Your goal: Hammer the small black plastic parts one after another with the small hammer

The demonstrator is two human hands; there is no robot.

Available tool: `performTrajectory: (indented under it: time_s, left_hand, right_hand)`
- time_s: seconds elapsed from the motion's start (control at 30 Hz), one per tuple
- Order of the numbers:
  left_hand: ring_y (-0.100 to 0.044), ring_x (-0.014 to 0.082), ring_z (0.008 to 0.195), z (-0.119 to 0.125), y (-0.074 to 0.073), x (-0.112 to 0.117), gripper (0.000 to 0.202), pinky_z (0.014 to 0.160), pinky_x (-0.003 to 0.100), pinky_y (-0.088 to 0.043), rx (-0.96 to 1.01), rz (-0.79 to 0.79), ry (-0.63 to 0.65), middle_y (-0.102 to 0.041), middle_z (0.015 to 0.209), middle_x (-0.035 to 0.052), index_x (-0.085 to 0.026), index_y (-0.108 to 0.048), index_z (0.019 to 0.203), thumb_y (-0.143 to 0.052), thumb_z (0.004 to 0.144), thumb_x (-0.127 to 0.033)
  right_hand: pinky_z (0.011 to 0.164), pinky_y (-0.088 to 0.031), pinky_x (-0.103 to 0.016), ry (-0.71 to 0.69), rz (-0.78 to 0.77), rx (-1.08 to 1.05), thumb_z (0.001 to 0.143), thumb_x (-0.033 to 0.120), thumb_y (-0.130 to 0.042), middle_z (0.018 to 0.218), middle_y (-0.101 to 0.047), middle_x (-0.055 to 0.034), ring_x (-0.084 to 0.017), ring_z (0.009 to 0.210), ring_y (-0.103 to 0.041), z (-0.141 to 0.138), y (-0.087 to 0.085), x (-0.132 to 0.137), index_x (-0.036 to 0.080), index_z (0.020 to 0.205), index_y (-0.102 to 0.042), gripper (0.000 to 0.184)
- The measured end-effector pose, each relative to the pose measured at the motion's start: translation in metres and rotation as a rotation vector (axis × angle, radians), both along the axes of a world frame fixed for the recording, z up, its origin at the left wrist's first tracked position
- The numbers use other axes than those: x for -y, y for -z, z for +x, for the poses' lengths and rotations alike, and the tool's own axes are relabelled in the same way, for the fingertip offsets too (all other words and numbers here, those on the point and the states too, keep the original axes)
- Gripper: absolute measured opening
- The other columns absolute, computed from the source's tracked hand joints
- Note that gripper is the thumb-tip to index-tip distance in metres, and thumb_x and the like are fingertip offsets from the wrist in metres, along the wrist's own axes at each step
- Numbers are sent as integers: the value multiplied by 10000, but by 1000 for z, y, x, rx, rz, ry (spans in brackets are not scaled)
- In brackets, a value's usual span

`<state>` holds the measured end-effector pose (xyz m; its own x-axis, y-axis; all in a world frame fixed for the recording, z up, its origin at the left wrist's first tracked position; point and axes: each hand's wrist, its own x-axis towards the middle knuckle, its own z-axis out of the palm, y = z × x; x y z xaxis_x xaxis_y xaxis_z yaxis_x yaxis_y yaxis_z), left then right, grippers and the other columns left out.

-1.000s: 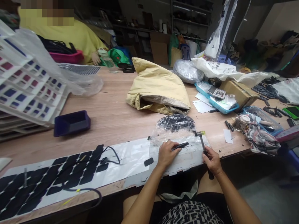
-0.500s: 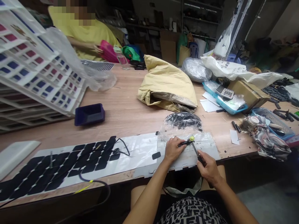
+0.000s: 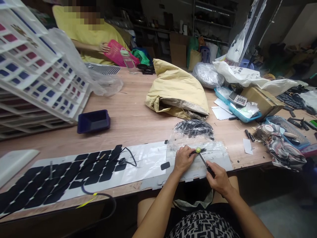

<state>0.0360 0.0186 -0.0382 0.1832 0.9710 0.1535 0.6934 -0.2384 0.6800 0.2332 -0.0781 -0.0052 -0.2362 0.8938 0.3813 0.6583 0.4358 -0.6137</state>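
Observation:
My right hand (image 3: 219, 177) is wrapped round the black grip of a small hammer (image 3: 203, 160), which has a metal shaft and a yellow-green head. That head is over a slim black part (image 3: 203, 150), seemingly touching it. The fingers of my left hand (image 3: 183, 159) pinch the near end of this part against a grey-white board (image 3: 195, 168) at the table edge. What the part is I cannot make out. Just beyond lies a clear plastic bag (image 3: 194, 128) of black pieces. Left of my hands, black rounded pads (image 3: 91, 165) lie in rows on a white sheet (image 3: 148, 158).
A purple tray (image 3: 94, 121) and a tilted white crate (image 3: 49, 76) stand left. A tan sack (image 3: 177, 87) lies behind the bag. Blue baskets (image 3: 241, 110), a calculator and a cardboard box (image 3: 264, 99) are right. Across the table, a person in yellow holds a pink perforated item (image 3: 119, 53).
The hammer head has shifted left and slightly down along the black part. My left hand stays in place. The other person's pink item has turned and shows more of its face.

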Motion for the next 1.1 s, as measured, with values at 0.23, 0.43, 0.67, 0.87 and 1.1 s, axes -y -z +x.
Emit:
performTrajectory:
  time_s: [0.23,0.43,0.67,0.87,1.1]
  left_hand:
    - [-548,214,934,1,2,0,204,856,358,-395,1,-9,-4,-643,923,18,-284,-731,1052,-633,878,-326]
    - [-556,216,924,2,1,1,190,843,359,-398,-11,12,-9,-640,913,20,-285,-732,1031,-631,871,-303]
    - [-560,218,922,1,4,0,188,849,362,-410,-2,31,0,-649,912,22,-268,-724,1027,-628,870,-307]
    - [-574,224,969,-5,-20,19,207,904,381,-434,167,134,74,-668,984,58,-230,-684,1009,-533,917,-339]
    - [-671,214,804,-16,-16,118,271,790,347,-509,168,-112,377,-732,909,58,-295,-675,1086,-482,934,-409]
  right_hand:
    - [878,-594,-363,89,9,-81,865,142,-554,1154,-705,-121,-250,1012,-697,9,-6,-1,179,1318,-603,457]
    - [802,-606,-358,93,-40,-44,836,157,-572,1118,-727,-113,-259,958,-709,17,-5,-6,190,1274,-650,447]
    - [559,-551,-268,214,-139,-250,830,244,-627,933,-712,-77,-156,632,-620,36,7,-23,162,1264,-659,443]
    - [510,-527,-249,235,-320,-567,840,313,-635,870,-667,-46,-126,575,-585,45,24,-31,144,1293,-621,484]
    - [498,-531,-246,199,-343,-582,825,299,-652,853,-654,-34,-113,547,-576,46,20,-28,160,1279,-634,475]
